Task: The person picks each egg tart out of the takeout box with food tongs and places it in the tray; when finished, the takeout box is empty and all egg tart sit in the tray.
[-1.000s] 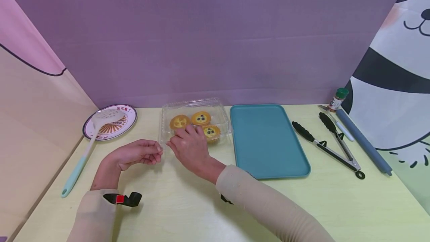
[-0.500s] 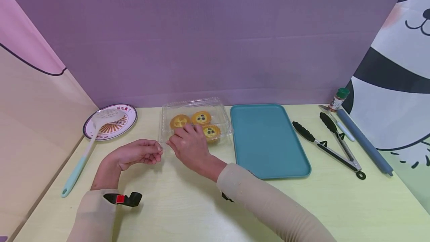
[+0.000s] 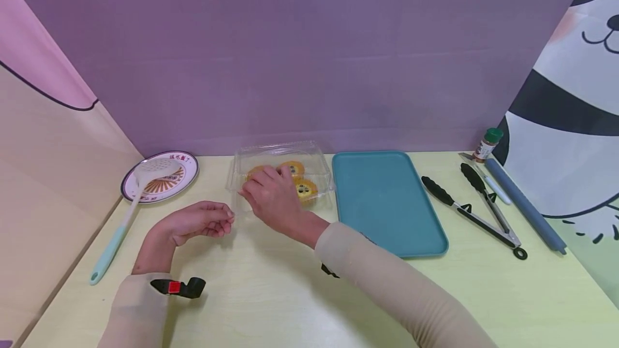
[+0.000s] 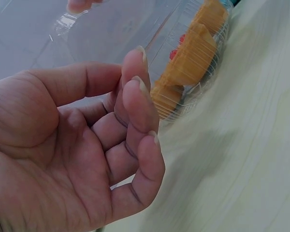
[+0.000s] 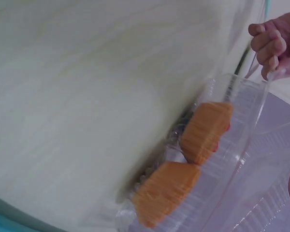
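Observation:
A clear plastic clamshell box (image 5: 251,92) with several small golden tarts (image 3: 307,190) sits at the back of the table. Dark and red bits top the tarts. My left hand (image 3: 195,224) pinches the front left corner of the box's lower half between thumb and fingertips. The right hand (image 3: 273,197) grips the front of the lid (image 4: 111,29), its fingers bent over the edge and covering part of the tarts in the head view. The right wrist view shows a gap between the lid and the lower half.
Right of the box lies a teal tray (image 3: 389,208), with black-tipped tongs (image 3: 483,214) beyond it. A knife (image 3: 497,189), a blue-grey roll (image 3: 524,205) and a green-capped jar (image 3: 486,146) are far right. A slotted turner (image 3: 132,203) lies across a patterned plate (image 3: 188,176) at left.
My right hand has moved slightly up with the lid, which now stands a little off the lower half and hides more of the tarts. The left hand stays at the corner.

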Available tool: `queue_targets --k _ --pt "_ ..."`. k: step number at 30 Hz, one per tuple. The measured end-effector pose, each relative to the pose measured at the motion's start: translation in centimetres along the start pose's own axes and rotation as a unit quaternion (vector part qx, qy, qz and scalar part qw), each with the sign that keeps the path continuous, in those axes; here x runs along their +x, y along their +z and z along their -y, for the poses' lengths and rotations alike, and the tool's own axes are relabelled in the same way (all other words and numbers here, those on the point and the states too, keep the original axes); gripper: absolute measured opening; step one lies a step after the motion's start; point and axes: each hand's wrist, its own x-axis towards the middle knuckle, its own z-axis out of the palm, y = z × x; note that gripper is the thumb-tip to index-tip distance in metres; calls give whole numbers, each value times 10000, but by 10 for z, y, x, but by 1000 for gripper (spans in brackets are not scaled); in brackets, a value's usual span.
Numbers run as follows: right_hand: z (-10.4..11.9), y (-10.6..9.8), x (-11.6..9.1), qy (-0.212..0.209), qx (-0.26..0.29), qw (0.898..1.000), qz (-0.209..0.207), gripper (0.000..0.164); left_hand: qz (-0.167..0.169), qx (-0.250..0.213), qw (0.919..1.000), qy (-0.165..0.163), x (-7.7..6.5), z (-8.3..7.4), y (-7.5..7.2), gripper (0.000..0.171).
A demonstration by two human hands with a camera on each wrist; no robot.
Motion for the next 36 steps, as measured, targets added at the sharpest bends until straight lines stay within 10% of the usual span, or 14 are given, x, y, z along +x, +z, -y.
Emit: queue_targets --k 25,36 --pt "-26 -16 47 427 -18 9977 521 21 -142 61 9996 -232 3 -9 1 21" --pt "-32 -21 80 -98 -643 9950 754 25 -178 187 9996 -143 -2 -6 1 22"
